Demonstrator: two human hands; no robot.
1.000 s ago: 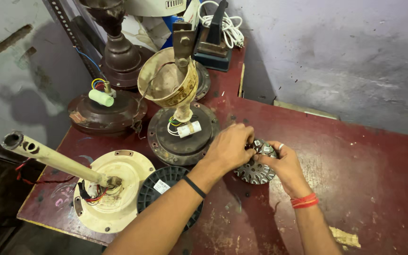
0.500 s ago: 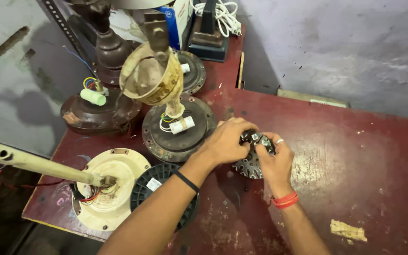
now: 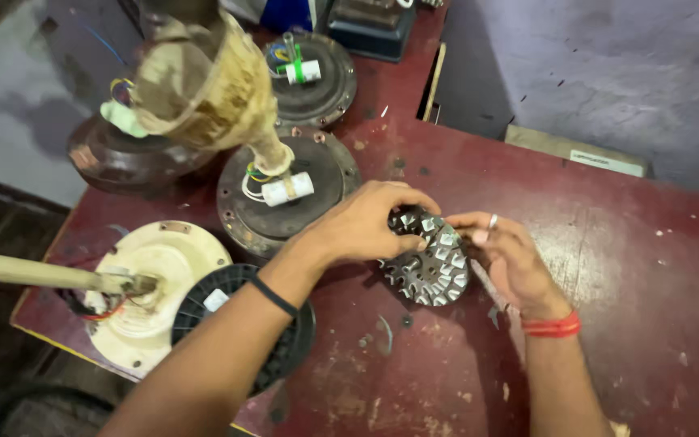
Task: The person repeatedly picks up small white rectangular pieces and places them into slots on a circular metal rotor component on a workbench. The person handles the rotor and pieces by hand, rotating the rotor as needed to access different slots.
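Leftmost, a cream fan housing (image 3: 151, 299) with its rod lies at the near-left table (image 3: 633, 267) edge, a black spool (image 3: 285, 356) just beside it, dark motor covers (image 3: 285, 190) farther back, seemingly set aside to keep room. Mid-table, the left hand (image 3: 362, 226) reaches in from the near left, fingers curled and clamped over the stator (image 3: 429, 257), propped tilted on the tabletop. Rightward, the right hand (image 3: 507, 255) steadies its far edge, fingertips pinched on the rim, wrist bent inward.
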